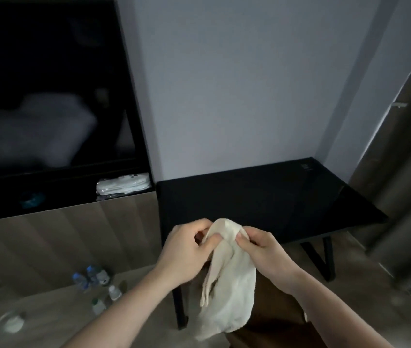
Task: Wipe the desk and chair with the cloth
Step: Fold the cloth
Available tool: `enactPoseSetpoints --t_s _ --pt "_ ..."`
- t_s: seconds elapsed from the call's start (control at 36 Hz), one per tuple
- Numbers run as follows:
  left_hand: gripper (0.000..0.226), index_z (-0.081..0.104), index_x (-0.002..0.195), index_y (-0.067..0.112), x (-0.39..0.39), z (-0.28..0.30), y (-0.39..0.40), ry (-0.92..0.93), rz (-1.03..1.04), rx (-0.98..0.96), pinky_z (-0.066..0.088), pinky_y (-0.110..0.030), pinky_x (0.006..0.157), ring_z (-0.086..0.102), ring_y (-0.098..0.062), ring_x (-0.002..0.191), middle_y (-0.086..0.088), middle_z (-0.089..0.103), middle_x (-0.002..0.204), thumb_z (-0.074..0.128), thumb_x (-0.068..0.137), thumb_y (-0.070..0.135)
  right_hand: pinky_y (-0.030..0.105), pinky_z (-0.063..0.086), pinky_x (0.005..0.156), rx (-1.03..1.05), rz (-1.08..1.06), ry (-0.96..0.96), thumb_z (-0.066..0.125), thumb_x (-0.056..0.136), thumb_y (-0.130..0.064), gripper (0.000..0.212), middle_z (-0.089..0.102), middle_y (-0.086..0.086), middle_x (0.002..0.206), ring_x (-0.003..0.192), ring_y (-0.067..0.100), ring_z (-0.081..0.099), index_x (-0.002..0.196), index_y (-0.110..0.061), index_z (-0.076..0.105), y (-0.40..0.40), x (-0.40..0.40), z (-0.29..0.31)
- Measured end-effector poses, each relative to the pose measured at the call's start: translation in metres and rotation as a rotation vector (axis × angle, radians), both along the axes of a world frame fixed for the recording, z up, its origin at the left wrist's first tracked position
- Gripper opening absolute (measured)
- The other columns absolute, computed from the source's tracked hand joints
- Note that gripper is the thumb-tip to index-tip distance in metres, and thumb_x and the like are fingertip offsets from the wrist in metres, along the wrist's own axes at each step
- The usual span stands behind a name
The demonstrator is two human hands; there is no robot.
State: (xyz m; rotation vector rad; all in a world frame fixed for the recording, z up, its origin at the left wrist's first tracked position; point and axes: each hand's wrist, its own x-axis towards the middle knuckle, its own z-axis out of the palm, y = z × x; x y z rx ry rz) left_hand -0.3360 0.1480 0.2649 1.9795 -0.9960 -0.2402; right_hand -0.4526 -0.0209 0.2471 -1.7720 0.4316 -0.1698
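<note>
I see the cream cloth (227,280) hanging in the air in front of the black desk (269,197), above its near edge, bunched at the top and trailing down. My left hand (186,249) pinches the top of it with thumb and curled fingers; my right hand (262,249) grips the same bunch from the other side, both hands close together. Below the cloth sits a brown chair seat (274,312). Left on the floor stand several small bottles (96,285); a dark TV screen (48,84) hangs above the shelf.

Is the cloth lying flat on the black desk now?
No, both hands, left hand and right hand, hold the cloth up before the desk.
</note>
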Motion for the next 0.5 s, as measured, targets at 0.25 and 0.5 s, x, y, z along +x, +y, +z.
enactPoseSetpoints --t_s 0.25,0.5 --pt "0.017 0.066 0.085 0.032 0.093 0.005 0.041 0.007 -0.078 0.068 0.049 -0.034 0.064 0.061 -0.011 0.068 0.006 0.066 0.074 0.058 0.1 0.031 0.033 0.056 0.093 0.126 -0.015 0.026 0.055 0.103 -0.032 0.02 0.072 -0.003 0.11 0.106 0.01 0.068 0.112 -0.023 0.071 0.063 0.067 -0.014" --pt "0.017 0.067 0.098 0.028 0.162 0.005 0.019 0.16 -0.158 0.082 0.051 -0.027 0.071 0.065 -0.006 0.081 0.009 0.069 0.089 0.051 0.105 0.03 0.019 0.042 0.102 -0.137 -0.031 0.046 0.077 0.088 -0.033 0.036 0.067 -0.022 0.119 0.116 -0.009 0.057 0.121 -0.038 0.063 0.063 0.126 -0.039"
